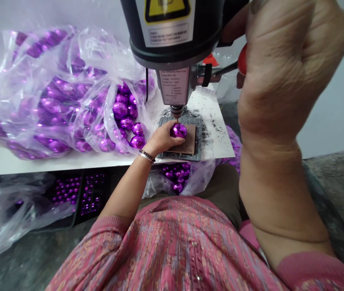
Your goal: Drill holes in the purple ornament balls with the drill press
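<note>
A shiny faceted purple ball (179, 130) is pinched between the thumb and fingers of my left hand (163, 137). It rests on a square brown board (189, 139) on the grey base of a bench drill press (176, 87). The thin drill bit (177, 120) comes down to the top of the ball; whether it has entered cannot be made out. My right hand (277, 60) is raised close to the camera, curled around the red-knobbed feed lever (242, 60) at the machine's right side. Its fingers are partly hidden.
A large clear plastic bag (53, 97) of purple balls lies on the white table (123, 161) at left. Dark shavings (206, 131) surround the base. Another bag of balls (176, 178) hangs below the table edge. Dark crates (90, 194) hold more balls at lower left.
</note>
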`<act>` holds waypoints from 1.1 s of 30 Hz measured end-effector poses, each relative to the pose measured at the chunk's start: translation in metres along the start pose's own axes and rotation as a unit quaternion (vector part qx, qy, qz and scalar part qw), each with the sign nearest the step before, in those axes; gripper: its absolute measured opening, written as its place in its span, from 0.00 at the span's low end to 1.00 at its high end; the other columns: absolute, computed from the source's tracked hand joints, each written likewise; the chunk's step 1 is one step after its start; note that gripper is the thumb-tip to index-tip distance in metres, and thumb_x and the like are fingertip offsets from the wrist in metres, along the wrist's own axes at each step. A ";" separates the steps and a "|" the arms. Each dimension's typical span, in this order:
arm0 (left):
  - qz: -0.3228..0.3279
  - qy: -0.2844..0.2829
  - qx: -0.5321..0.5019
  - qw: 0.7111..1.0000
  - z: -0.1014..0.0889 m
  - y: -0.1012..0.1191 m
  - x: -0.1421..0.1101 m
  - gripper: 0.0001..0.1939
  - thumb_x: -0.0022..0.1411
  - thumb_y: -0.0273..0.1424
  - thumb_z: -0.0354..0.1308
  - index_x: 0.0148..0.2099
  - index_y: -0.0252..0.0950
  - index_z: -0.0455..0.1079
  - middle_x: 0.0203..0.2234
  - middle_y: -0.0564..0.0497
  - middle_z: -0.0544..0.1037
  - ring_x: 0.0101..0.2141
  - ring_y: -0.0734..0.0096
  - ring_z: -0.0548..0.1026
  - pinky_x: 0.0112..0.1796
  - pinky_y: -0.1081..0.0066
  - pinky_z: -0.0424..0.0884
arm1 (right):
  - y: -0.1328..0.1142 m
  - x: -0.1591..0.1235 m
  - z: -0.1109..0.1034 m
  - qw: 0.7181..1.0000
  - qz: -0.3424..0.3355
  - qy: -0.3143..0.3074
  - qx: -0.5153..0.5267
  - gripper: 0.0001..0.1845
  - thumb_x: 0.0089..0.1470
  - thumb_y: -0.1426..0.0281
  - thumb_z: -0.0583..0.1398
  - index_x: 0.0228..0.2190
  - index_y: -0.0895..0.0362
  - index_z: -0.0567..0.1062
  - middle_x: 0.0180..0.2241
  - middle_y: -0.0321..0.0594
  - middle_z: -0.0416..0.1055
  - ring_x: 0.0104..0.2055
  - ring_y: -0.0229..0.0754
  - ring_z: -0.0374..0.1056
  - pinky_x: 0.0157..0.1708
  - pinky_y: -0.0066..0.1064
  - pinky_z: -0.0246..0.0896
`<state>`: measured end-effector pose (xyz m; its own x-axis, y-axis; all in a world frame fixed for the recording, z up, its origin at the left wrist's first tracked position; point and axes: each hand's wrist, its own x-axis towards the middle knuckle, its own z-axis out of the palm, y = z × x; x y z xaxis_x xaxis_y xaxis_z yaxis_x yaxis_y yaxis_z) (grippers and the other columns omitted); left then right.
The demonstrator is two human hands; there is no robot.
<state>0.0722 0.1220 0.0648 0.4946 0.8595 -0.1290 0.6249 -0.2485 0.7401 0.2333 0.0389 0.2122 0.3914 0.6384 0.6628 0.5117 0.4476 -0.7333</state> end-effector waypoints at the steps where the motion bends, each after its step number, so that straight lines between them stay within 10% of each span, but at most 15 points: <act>1: 0.002 0.005 -0.002 1.000 0.001 -0.001 0.000 0.35 0.54 0.31 0.72 0.64 0.34 0.74 0.50 0.47 0.84 0.49 0.58 0.81 0.55 0.63 0.75 | 0.000 -0.001 0.000 1.000 0.001 -0.002 0.001 0.41 0.63 0.35 0.42 0.24 0.62 0.56 0.26 0.37 0.56 0.30 0.18 0.54 0.38 0.22 0.46; 8: 0.027 0.033 0.022 0.999 0.006 -0.006 -0.004 0.33 0.56 0.32 0.72 0.63 0.30 0.75 0.50 0.42 0.84 0.52 0.53 0.80 0.59 0.57 0.73 | 0.001 -0.001 0.000 1.000 -0.010 0.001 0.007 0.20 0.68 0.69 0.49 0.23 0.60 0.57 0.25 0.36 0.56 0.30 0.21 0.55 0.39 0.25 0.46; 14: 0.032 0.057 0.030 0.997 0.012 -0.007 -0.003 0.31 0.55 0.32 0.73 0.61 0.34 0.77 0.48 0.45 0.85 0.49 0.54 0.81 0.55 0.59 0.75 | 0.006 -0.006 0.001 0.999 -0.007 0.044 -0.023 0.19 0.63 0.71 0.52 0.40 0.62 0.82 0.24 0.35 0.58 0.28 0.21 0.55 0.45 0.21 0.64; 21: 0.023 0.054 0.052 0.997 0.012 -0.003 -0.006 0.31 0.57 0.33 0.73 0.62 0.34 0.76 0.52 0.42 0.84 0.51 0.52 0.80 0.56 0.58 0.74 | 0.011 -0.033 0.004 0.996 0.010 0.081 -0.027 0.25 0.59 0.72 0.50 0.49 0.60 0.82 0.42 0.32 0.75 0.33 0.14 0.64 0.40 0.14 0.58; 33: 0.032 0.064 0.037 0.997 0.015 -0.005 -0.008 0.28 0.57 0.33 0.73 0.59 0.35 0.77 0.49 0.45 0.85 0.50 0.53 0.81 0.54 0.60 0.75 | 0.043 -0.056 0.008 0.985 -0.120 0.105 -0.068 0.25 0.59 0.74 0.51 0.51 0.61 0.81 0.40 0.34 0.77 0.29 0.12 0.54 0.35 0.09 0.56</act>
<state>0.0744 0.1101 0.0526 0.4571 0.8894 0.0052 0.6392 -0.3326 0.6934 0.2268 0.0271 0.1425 0.3899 0.3743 0.8413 0.7002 0.4729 -0.5349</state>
